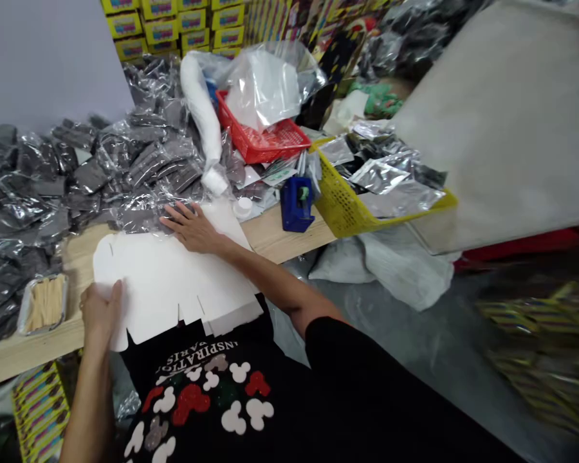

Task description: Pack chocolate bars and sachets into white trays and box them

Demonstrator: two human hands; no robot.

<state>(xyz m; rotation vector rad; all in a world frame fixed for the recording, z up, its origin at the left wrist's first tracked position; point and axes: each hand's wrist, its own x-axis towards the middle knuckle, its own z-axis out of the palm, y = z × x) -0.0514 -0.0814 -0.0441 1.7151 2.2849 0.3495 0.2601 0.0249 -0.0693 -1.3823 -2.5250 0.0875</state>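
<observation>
A flat white cardboard box blank (174, 276), with slits and cut flaps along its edges, lies across the table's front edge against my body. My left hand (100, 312) grips its left edge, the thumb on top and the other fingers partly hidden. My right hand (193, 228) rests with spread fingers over the far edge of the cardboard. Its fingertips reach onto grey items in clear plastic bags (139, 215). More white cardboard (226, 222) shows beyond my right wrist.
A tray of wooden sticks (45, 303) stands at the left. To the right are a blue tape dispenser (296, 204), a red basket (265, 151) and a yellow basket (340, 202) of silvery packets. Bagged grey items (91, 173) are heaped along the back.
</observation>
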